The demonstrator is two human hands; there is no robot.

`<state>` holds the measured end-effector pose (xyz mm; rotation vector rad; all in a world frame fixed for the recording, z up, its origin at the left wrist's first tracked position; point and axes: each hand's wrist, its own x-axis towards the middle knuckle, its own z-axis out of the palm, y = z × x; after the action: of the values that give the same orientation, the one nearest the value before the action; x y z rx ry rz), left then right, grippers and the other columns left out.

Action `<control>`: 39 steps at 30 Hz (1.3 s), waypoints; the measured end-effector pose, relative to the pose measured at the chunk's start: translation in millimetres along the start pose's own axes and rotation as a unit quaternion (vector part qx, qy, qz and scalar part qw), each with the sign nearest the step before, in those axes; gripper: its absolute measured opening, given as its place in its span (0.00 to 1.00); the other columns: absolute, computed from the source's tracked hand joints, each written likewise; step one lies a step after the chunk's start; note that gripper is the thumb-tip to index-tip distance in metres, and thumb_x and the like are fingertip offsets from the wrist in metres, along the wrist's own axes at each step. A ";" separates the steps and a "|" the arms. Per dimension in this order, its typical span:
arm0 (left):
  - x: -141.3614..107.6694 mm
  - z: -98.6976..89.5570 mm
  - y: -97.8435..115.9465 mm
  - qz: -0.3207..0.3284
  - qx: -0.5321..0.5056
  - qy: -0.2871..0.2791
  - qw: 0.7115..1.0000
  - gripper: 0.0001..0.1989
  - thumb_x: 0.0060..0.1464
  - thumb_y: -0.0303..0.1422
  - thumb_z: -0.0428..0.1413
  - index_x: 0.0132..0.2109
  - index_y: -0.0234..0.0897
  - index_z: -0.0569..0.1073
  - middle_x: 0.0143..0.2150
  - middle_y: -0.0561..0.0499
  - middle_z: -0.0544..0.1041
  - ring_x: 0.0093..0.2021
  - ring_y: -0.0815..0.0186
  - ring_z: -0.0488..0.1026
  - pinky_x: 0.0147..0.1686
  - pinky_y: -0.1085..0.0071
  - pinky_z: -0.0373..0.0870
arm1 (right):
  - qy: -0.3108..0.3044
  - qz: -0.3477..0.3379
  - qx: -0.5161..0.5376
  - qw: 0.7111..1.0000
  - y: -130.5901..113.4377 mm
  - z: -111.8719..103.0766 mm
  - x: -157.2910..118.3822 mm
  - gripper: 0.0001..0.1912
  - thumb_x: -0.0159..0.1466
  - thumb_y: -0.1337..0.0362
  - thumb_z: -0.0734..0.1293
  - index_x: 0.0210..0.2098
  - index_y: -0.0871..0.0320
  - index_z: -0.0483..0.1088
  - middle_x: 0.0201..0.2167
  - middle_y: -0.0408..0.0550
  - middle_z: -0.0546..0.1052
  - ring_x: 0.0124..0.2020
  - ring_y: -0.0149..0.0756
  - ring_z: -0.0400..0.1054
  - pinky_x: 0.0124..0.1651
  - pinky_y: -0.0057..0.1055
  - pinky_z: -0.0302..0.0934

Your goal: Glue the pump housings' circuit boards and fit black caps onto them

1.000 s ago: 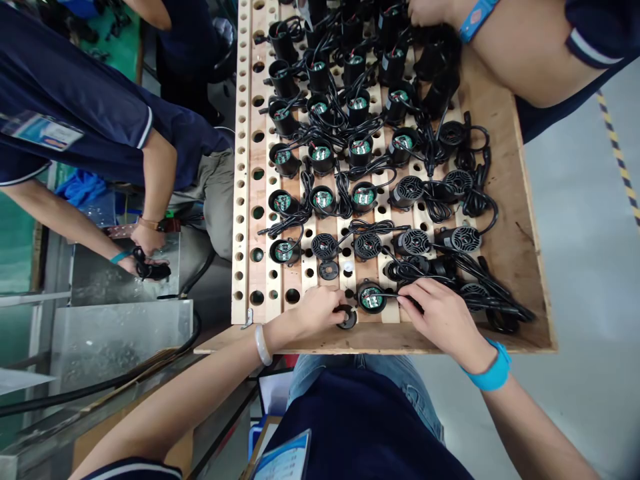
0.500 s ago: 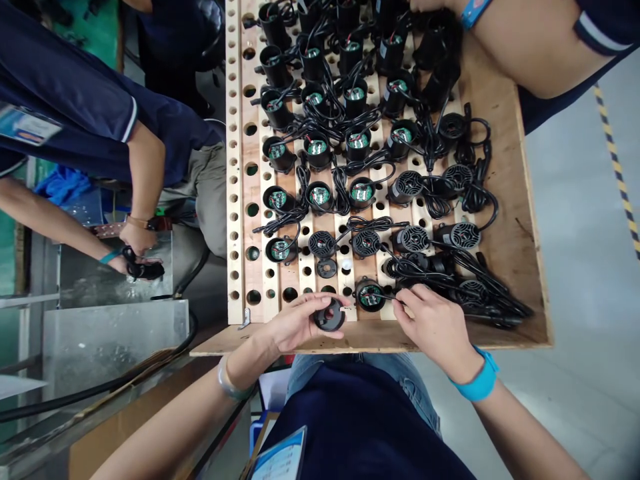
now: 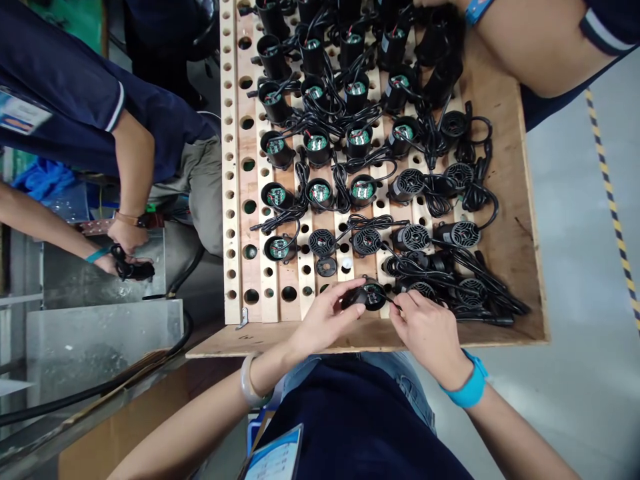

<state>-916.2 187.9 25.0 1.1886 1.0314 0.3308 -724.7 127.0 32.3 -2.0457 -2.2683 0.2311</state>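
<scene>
Head view, lower centre: the black housing (image 3: 375,307) looks stiff and fairly light, best held by its outer wall, since the circuit board (image 3: 373,294) inside seems fragile. At its left edge, the left hand (image 3: 325,319) curls thumb and fingers around a dark disc (image 3: 354,298), likely rigid, best gripped by its rim. The right hand (image 3: 425,328) pinches a thin, probably flexible cable (image 3: 389,300). Bottom centre-left, a badge's (image 3: 274,456) print is unreadable.

No text is readable, including on the wearer's badge (image 3: 275,456) and co-worker's badge (image 3: 23,113).
</scene>
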 end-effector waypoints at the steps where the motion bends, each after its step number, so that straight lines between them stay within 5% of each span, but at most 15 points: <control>1: 1.5 1.8 -0.1 0.028 0.074 0.012 0.997 0.23 0.54 0.33 0.58 0.57 0.39 0.68 0.55 0.44 0.71 0.55 0.58 0.69 0.57 0.59 0.67 | 0.000 0.003 -0.001 1.000 -0.3 0.1 -0.2 0.10 0.63 0.68 0.60 0.27 0.58 0.69 0.23 0.44 0.70 0.23 0.32 0.65 0.28 0.30 0.49; 4: 6.8 7.5 -3.2 0.100 0.246 0.035 0.963 0.25 0.49 0.29 0.61 0.56 0.38 0.68 0.52 0.44 0.70 0.52 0.58 0.70 0.56 0.60 0.69 | 0.004 0.010 -0.002 1.000 -1.0 0.7 -0.6 0.09 0.63 0.67 0.61 0.29 0.59 0.71 0.23 0.43 0.70 0.24 0.32 0.65 0.28 0.30 0.49; 9: 16.9 16.3 -14.8 0.184 0.341 0.026 0.922 0.25 0.51 0.24 0.57 0.57 0.40 0.65 0.54 0.45 0.70 0.55 0.56 0.68 0.55 0.57 0.70 | -0.005 0.018 0.006 1.000 -1.6 0.2 -0.4 0.10 0.64 0.68 0.60 0.29 0.59 0.71 0.24 0.44 0.71 0.24 0.31 0.65 0.27 0.30 0.49; 21: 18.9 11.9 -15.2 0.255 0.346 -0.035 0.902 0.26 0.53 0.19 0.50 0.58 0.41 0.62 0.56 0.46 0.70 0.58 0.61 0.67 0.58 0.58 0.67 | -0.009 0.045 0.030 0.999 -0.1 4.7 -3.9 0.12 0.64 0.69 0.59 0.26 0.59 0.69 0.23 0.44 0.69 0.22 0.31 0.64 0.26 0.29 0.48; 30: 24.0 12.4 -14.6 0.245 0.336 -0.044 0.908 0.22 0.52 0.18 0.50 0.54 0.39 0.64 0.57 0.46 0.71 0.60 0.62 0.65 0.60 0.58 0.66 | -0.003 0.048 0.038 0.998 -0.1 4.3 -1.1 0.12 0.64 0.69 0.59 0.27 0.59 0.70 0.22 0.44 0.70 0.22 0.31 0.64 0.25 0.29 0.48; 39: 23.6 10.4 -19.6 0.304 0.386 -0.025 0.871 0.12 0.58 0.23 0.51 0.48 0.35 0.73 0.58 0.41 0.70 0.59 0.58 0.67 0.57 0.58 0.70 | -0.003 0.046 0.031 0.998 0.8 4.8 0.3 0.12 0.65 0.68 0.59 0.28 0.60 0.71 0.23 0.44 0.71 0.23 0.31 0.66 0.26 0.29 0.49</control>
<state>-901.0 190.5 -3.6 2.2510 0.7197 0.3808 -724.7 127.1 27.4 -2.1231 -2.1443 0.3086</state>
